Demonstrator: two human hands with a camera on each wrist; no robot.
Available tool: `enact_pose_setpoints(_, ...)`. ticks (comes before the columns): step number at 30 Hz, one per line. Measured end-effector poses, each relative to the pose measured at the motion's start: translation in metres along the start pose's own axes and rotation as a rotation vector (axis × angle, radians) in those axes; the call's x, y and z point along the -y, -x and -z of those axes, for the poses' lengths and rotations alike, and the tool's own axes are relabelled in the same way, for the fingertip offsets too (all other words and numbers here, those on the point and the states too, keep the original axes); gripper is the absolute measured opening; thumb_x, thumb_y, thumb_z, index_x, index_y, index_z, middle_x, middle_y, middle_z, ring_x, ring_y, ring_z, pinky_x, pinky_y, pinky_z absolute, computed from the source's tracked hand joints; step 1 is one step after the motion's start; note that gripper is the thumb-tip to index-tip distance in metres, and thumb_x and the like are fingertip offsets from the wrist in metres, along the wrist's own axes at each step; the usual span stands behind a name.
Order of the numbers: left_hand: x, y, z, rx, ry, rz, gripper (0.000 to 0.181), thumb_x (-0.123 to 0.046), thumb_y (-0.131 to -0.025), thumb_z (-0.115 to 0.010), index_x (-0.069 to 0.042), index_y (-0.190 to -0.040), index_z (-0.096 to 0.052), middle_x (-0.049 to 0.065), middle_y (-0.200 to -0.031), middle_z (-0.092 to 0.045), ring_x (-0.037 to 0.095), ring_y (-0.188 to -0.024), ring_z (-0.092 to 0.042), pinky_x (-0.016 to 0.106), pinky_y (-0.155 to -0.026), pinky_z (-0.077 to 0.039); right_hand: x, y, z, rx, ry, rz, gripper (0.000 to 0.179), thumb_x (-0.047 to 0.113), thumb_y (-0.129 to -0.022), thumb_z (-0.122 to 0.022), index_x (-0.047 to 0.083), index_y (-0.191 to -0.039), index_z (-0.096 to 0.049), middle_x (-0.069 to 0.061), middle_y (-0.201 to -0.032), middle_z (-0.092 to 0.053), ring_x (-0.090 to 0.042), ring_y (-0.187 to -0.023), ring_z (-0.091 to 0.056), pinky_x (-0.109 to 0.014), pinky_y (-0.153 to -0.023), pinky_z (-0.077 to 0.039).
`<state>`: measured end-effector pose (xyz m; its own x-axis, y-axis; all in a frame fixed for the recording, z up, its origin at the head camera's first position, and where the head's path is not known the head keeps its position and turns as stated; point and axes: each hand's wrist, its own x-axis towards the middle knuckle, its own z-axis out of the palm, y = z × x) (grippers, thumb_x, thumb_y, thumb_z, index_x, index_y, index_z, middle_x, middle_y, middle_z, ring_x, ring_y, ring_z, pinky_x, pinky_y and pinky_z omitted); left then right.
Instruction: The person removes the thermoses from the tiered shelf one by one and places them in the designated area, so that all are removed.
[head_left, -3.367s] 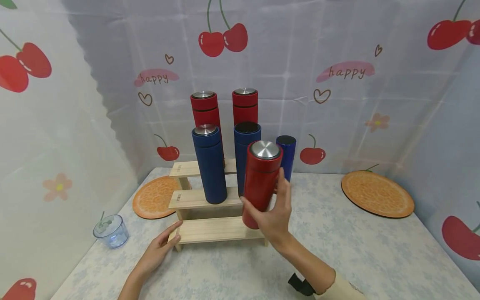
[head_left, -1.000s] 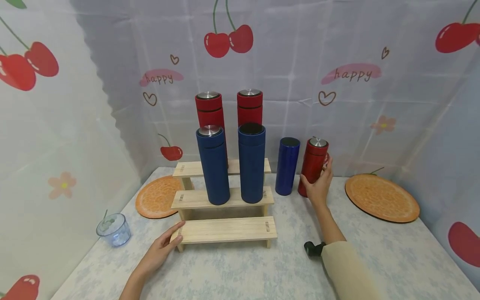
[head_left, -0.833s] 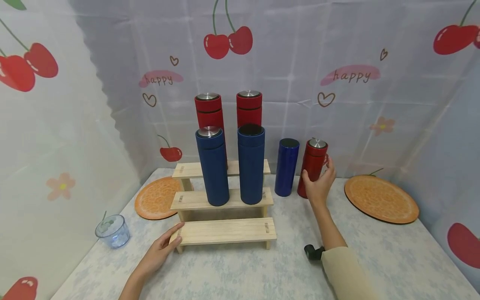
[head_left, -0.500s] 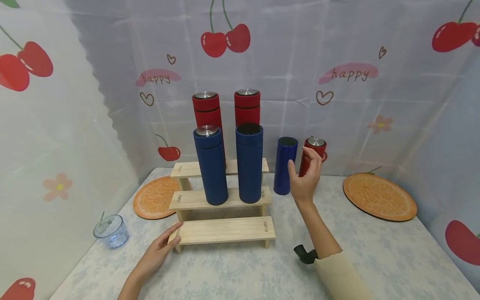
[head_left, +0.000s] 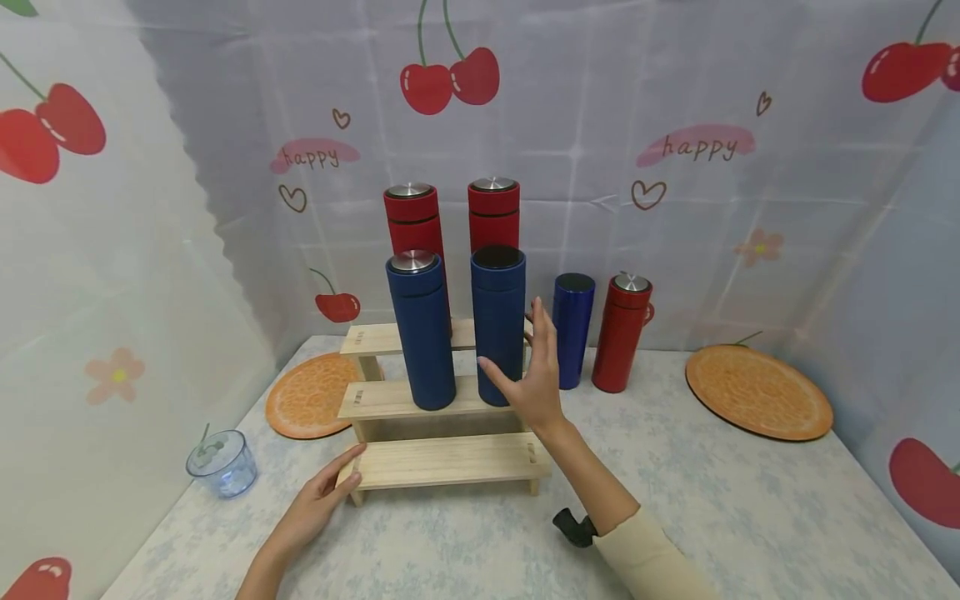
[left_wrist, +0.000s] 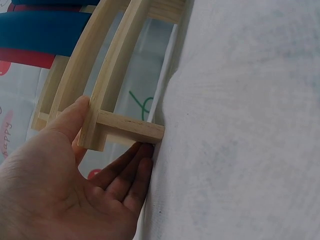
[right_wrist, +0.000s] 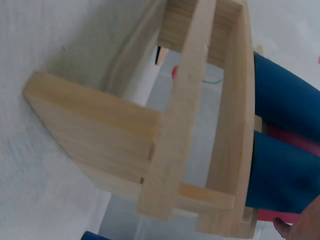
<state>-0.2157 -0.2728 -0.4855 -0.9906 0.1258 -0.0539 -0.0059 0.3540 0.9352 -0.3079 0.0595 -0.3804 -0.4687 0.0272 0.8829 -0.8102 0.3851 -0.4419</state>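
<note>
A three-step wooden rack stands at the centre of the head view. My left hand grips the left end of its lowest step, thumb in front. Two matte blue thermos bottles, a left one and a right one, stand on the middle step; two red thermoses, left and right, rise behind them. My right hand is spread beside the right blue thermos, thumb in front of it; whether it touches is unclear. In the right wrist view only a bit of the hand shows near that thermos.
On the table right of the rack stand a shiny blue thermos and a red thermos. Round orange mats lie left and right. A blue glass cup stands at left. Something black shows by the right wrist.
My right hand carried a red thermos from the rack's front to the right of the shiny blue one and released it. It then moved left to the right matte blue thermos. My left hand stayed put.
</note>
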Motion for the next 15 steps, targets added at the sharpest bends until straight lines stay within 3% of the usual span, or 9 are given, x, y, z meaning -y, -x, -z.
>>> enact_pose_setpoints(3, 0.0, 0.0002, -0.0006, -0.001, 0.004, 0.011, 0.055, -0.045, -0.09, -0.055, -0.03, -0.14, -0.04, 0.003, -0.15, -0.023, 0.024, -0.136, -0.021, 0.045, -0.107, -0.025, -0.0011, 0.006, -0.0055, 0.033, 0.014, -0.003, 0.106, 0.016, -0.07, -0.081, 0.007, -0.149, -0.011, -0.013, -0.147, -0.025, -0.028, -0.129, -0.032, -0.051, -0.099, -0.037)
enact_pose_setpoints(8, -0.001, 0.0005, -0.0004, 0.005, 0.002, -0.003, 0.056, -0.044, -0.091, -0.054, -0.028, -0.141, -0.039, 0.004, -0.15, -0.022, 0.025, -0.136, -0.02, 0.046, -0.107, -0.025, -0.0027, 0.0081, -0.0089, 0.018, 0.04, 0.001, 0.102, 0.014, -0.071, -0.08, 0.006, -0.149, -0.013, -0.015, -0.141, -0.034, -0.029, -0.125, -0.039, -0.049, -0.098, -0.038)
enact_pose_setpoints(15, -0.0019, 0.0011, -0.0002, 0.006, 0.001, -0.01, 0.055, -0.044, -0.091, -0.054, -0.028, -0.141, -0.039, 0.002, -0.15, -0.023, 0.025, -0.137, -0.019, 0.046, -0.107, -0.024, -0.0016, 0.0094, -0.0069, -0.054, 0.046, 0.019, 0.098, 0.011, -0.068, -0.082, 0.006, -0.146, -0.023, -0.017, -0.131, -0.044, -0.028, -0.113, -0.049, -0.046, -0.081, -0.051)
